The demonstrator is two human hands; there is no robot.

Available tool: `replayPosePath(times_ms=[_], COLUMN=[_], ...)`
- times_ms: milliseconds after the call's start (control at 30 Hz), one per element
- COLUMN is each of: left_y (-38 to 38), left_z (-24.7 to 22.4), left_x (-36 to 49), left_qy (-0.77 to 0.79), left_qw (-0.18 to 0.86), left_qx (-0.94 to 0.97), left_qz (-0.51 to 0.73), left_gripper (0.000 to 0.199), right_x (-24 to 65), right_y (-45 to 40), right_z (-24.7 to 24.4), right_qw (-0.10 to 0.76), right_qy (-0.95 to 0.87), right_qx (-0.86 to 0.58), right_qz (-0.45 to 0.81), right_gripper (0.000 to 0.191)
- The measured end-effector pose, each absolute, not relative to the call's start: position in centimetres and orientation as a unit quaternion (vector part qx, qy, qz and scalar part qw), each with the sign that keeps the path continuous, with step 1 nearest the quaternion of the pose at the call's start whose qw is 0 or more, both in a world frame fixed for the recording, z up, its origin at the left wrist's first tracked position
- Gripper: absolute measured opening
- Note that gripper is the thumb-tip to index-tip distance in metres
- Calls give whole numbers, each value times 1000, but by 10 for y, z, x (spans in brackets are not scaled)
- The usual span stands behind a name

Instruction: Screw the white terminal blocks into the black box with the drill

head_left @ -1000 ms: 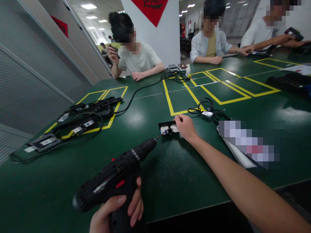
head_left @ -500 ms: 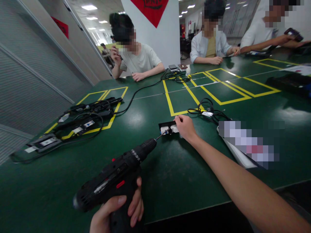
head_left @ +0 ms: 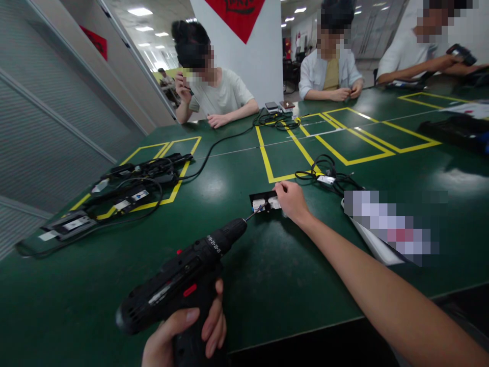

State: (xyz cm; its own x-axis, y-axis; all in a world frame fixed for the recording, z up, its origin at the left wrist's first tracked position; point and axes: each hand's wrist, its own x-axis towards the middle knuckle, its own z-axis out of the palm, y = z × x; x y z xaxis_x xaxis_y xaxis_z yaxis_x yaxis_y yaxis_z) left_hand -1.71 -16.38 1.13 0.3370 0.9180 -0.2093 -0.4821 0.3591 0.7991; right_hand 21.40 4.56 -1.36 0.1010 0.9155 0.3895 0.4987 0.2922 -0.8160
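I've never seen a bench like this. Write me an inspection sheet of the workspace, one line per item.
Surface: green table with yellow tape outlines.
Job's things: power drill, its bit pointing at a black-and-white part; contact unclear.
Clutter: black assemblies at left; partly blurred white slab at right.
Grip: left hand wrapped around the drill; right hand closed on the part's right end.
Cables: black cable between the assemblies and a far coil; another bundle beyond the right hand.
Surroundings: three people across the table; red decoration on a white pillar.
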Motion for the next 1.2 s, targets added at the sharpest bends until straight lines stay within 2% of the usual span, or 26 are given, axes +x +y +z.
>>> replayPosePath(times_ms=[1200], left_y=[-165], left_z=[9], left_x=[-19], left_qy=[337], left_qw=[752], left_qx=[324], left_qz=[465], left_gripper=[30], right_x=[215], right_y=[46], right_z=[-15], right_qw=[492], right_qy=[-640], right_qx=[-553], right_qz=[208], right_gripper=[31])
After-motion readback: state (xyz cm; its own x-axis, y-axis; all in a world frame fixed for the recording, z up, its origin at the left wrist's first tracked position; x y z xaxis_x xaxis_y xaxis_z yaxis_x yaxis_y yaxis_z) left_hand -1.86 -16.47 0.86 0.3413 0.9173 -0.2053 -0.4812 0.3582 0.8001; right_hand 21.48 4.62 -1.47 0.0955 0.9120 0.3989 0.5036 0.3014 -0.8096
